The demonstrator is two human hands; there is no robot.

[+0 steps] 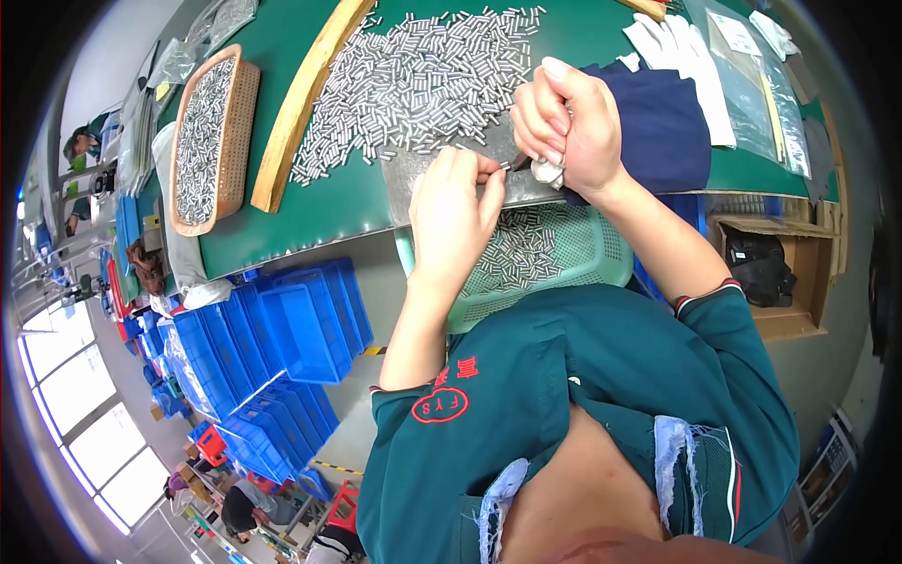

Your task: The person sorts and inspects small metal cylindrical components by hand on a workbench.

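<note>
Between the thumb and fingertips of my left hand [451, 211] is a small silvery metal pin [505, 165], held over a grey metal plate [399, 188] at the table's near edge. My right hand [578, 132] is closed in a fist just right of it. From under that fist sticks out something white and crumpled [547, 173], like wrapped cloth; the rest of it is hidden. Beyond both hands spreads a large heap of similar metal pins [423, 80]. Below the table edge, a light green plastic basket [611, 249] holds more pins [517, 252].
A wooden strip [299, 108] borders the heap's left side on the green table [272, 221]. Further left stands a tan basket [240, 141] of pins. Dark blue cloth [662, 132] and white gloves [691, 66] lie to the right. Blue bins [305, 324] stand at lower left, a cardboard box [794, 324] at right.
</note>
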